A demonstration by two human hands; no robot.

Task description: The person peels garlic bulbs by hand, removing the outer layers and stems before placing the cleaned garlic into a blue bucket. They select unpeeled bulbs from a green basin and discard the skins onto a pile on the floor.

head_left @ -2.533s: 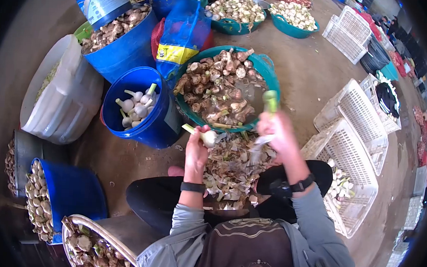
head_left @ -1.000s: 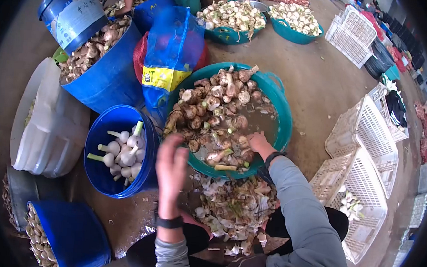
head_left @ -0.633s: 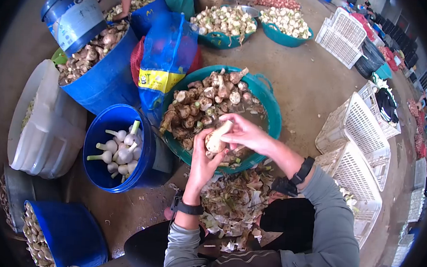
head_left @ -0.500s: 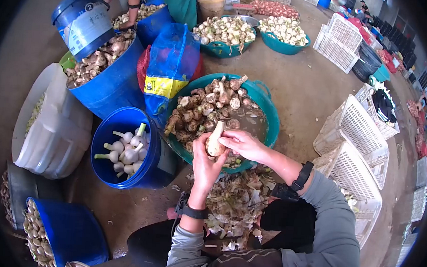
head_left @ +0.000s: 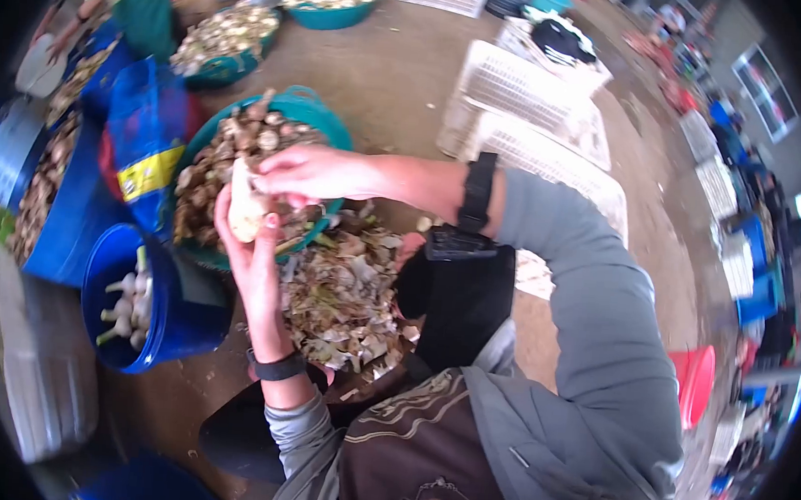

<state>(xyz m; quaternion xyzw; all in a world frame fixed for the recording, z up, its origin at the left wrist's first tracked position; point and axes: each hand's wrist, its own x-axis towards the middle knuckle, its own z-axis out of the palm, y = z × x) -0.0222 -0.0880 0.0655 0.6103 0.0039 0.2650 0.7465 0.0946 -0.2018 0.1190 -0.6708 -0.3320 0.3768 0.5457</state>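
Observation:
A pale garlic bulb point(head_left: 249, 206) with a thick stem is cradled in my left hand point(head_left: 255, 264), whose fingers wrap its side and base. My right hand point(head_left: 306, 173) is closed at the upper part of the same bulb, its fingertips against the skin and stem. Both hands are over the near part of a teal basin point(head_left: 336, 129) holding many brown, unpeeled bulbs point(head_left: 233, 143). Loose peelings point(head_left: 347, 293) are heaped on the floor just below the basin. Left of my hands, a blue bucket point(head_left: 176, 314) contains several clean white bulbs point(head_left: 131, 300).
White crates point(head_left: 530, 88) stand beyond my right arm, a red bucket point(head_left: 693, 382) farther right. A blue bag point(head_left: 145, 111) and large blue tubs point(head_left: 78, 203) are at the left. A co-worker point(head_left: 145, 5) is at the upper left; more teal basins point(head_left: 334, 15) are behind.
The view has swung to the right, so the basin and buckets appear farther left. The bulb remains between both hands and looks more upright, with the right fingers over its stem end.

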